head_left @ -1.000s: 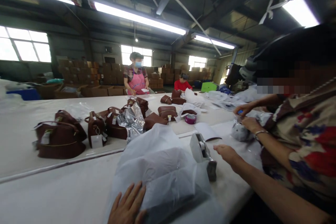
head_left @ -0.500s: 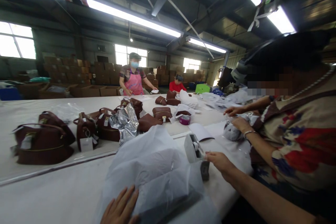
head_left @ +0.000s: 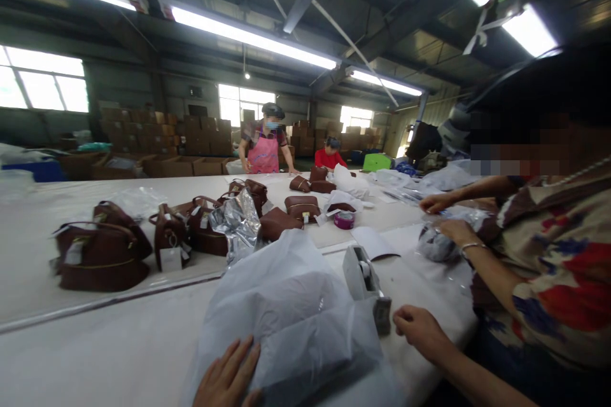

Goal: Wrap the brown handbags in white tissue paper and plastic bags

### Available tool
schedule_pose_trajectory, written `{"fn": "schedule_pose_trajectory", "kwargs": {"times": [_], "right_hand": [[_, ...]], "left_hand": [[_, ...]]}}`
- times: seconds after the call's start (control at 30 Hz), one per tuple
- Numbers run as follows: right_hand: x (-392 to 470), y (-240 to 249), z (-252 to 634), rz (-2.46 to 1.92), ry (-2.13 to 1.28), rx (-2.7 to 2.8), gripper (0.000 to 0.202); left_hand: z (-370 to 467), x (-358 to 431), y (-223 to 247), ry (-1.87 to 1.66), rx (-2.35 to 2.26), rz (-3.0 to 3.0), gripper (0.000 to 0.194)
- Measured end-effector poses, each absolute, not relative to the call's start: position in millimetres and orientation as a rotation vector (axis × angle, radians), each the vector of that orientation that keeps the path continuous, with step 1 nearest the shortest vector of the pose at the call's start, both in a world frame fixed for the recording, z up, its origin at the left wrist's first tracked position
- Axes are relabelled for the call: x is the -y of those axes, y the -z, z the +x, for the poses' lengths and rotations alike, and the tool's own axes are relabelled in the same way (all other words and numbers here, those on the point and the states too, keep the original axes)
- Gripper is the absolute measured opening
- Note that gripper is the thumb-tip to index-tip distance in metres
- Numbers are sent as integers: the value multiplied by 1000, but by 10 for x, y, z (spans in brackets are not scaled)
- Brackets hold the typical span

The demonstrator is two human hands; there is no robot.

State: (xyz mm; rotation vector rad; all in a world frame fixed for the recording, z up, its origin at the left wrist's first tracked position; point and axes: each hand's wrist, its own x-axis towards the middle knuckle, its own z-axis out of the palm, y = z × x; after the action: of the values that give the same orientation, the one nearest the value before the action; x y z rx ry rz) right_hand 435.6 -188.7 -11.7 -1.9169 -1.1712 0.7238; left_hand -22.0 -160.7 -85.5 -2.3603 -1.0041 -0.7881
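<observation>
A sheet of white tissue paper (head_left: 286,331) lies in front of me, bulging over something it covers. My left hand (head_left: 230,374) rests flat on its near left part, fingers spread. Just beyond the paper's right edge stands a grey tape dispenser (head_left: 361,275) with a roll inside; its dark front end points towards me. To the right of that end, a little apart from it, is my right hand (head_left: 422,331). Its thumb and fingers are pressed together; whether a piece of tape is between them is too small to see.
Brown handbags (head_left: 100,257) and a silvery foil sheet (head_left: 236,219) are on the table's left. Brown pouches (head_left: 302,208), a purple tape roll (head_left: 344,220) and white paper (head_left: 376,243) lie further back. Close on my right, a co-worker (head_left: 548,267) handles a plastic-wrapped item. Two people are across the table.
My right hand has drawn away from the dispenser's front end, to the right and towards me. My left hand stays on the tissue paper. The person in the pink apron has changed arm position.
</observation>
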Motion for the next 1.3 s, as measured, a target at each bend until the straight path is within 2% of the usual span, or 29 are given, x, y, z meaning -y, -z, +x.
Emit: {"fn": "schedule_pose_trajectory", "kwargs": {"times": [0.1, 0.23, 0.37, 0.5, 0.63, 0.8, 1.07, 1.13, 1.2, 1.3], "right_hand": [[1977, -211, 4142, -1645, -924, 1117, 29], [2076, -543, 3379, -1281, -1531, 1101, 51], [2065, -470, 2574, -1116, -1988, 1191, 80], [1928, -244, 2219, -1189, -2044, 1194, 88], [1826, -165, 2173, -1379, -1931, 1287, 91], [1825, -190, 2108, -1512, -1829, 1364, 92], [1800, -133, 2054, -1627, -1711, 1582, 88], [1755, -156, 2088, -1610, -1378, 1928, 84], [1711, -225, 2136, -1577, -834, 2228, 79], [1712, -370, 2210, -1590, -261, 2327, 69]], "left_hand": [[-169, 1699, 776, 810, 1044, -2348, 64], [-124, 1771, 757, 805, 1124, -2386, 58], [-107, 1820, 752, 753, 1212, -2438, 56], [-86, 1862, 708, 733, 1258, -2461, 54], [-72, 1885, 688, 769, 1268, -2453, 54], [-50, 1904, 673, 926, 1322, -2421, 66], [-18, 1914, 673, 941, 1282, -2523, 56], [-25, 1898, 670, 939, 1254, -2527, 55], [-29, 1886, 658, 939, 1239, -2527, 55], [-26, 1890, 628, 934, 1239, -2521, 55]]}}
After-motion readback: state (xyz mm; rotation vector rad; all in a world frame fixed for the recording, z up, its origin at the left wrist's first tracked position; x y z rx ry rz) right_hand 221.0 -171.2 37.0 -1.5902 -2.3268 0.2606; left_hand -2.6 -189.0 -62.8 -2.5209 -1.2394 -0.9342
